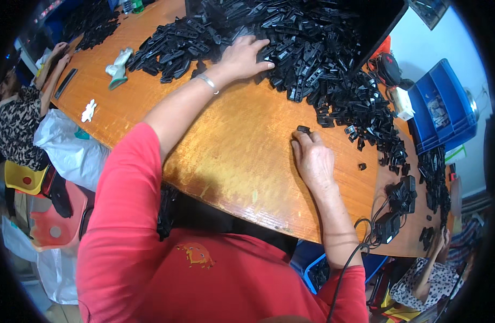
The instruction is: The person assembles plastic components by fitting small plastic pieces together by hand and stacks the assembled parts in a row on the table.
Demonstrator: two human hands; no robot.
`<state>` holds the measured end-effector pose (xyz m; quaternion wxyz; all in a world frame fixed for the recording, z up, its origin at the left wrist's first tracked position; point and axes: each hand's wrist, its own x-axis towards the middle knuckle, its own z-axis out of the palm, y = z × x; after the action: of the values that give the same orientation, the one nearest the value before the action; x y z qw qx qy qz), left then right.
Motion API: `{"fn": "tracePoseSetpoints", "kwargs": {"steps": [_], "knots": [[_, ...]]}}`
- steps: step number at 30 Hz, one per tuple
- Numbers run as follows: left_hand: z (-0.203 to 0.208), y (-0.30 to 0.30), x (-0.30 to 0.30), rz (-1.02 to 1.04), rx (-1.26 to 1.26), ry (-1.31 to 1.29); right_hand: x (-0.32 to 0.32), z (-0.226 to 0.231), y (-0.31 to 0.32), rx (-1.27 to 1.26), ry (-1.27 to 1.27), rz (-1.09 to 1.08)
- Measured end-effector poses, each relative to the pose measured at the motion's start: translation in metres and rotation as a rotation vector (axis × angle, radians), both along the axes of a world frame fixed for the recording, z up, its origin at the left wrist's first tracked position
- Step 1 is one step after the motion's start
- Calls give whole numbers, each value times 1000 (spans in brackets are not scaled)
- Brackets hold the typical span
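My left hand (pixel 242 58) reaches to the near edge of a large heap of black plastic parts (pixel 306 48), with thumb and fingers spread. Some fingertips lie over the heap, and I see nothing gripped there. Lower on the right, my right hand (pixel 316 160) rests just over the wooden table (pixel 231 145). Its fingers are closed on a small black plastic part (pixel 303 129), which pokes out past the fingertips. Longer black strips (pixel 172 54) lie left of my left hand, while shorter, blockier black pieces (pixel 366 107) spread down the right side.
A white glove (pixel 118 69) and a crumpled white scrap (pixel 89 111) lie on the left. To the right are a blue bin (pixel 441 107), a small white box (pixel 402 103) and black cabled boxes (pixel 402 195). Other people sit at both sides; a large dark panel stands behind the heap.
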<state>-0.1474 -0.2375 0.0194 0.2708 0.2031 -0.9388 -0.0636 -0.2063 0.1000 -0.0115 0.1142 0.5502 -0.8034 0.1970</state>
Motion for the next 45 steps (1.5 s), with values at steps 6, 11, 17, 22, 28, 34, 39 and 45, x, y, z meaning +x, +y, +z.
{"fn": "tracePoseSetpoints", "kwargs": {"steps": [6,11,17,22,28,34,39,45], "knots": [[-4,3,-25,29,5,-40,-4,-4,-3,-19,-28,-2],[-12,23,-4,-45,96,-96,-4,-6,3,-110,-138,30],[-11,42,36,-198,73,-111,4,6,13,-72,-210,66],[-2,73,71,-313,63,-200,2,7,14,-44,-202,83],[0,90,108,-519,111,-182,6,13,16,27,-204,82],[8,131,125,-454,-107,59,6,14,18,32,-209,77],[-6,172,104,-672,-146,12,5,14,19,29,-231,64],[-12,177,98,-706,-152,-35,-1,11,22,28,-270,76]]}}
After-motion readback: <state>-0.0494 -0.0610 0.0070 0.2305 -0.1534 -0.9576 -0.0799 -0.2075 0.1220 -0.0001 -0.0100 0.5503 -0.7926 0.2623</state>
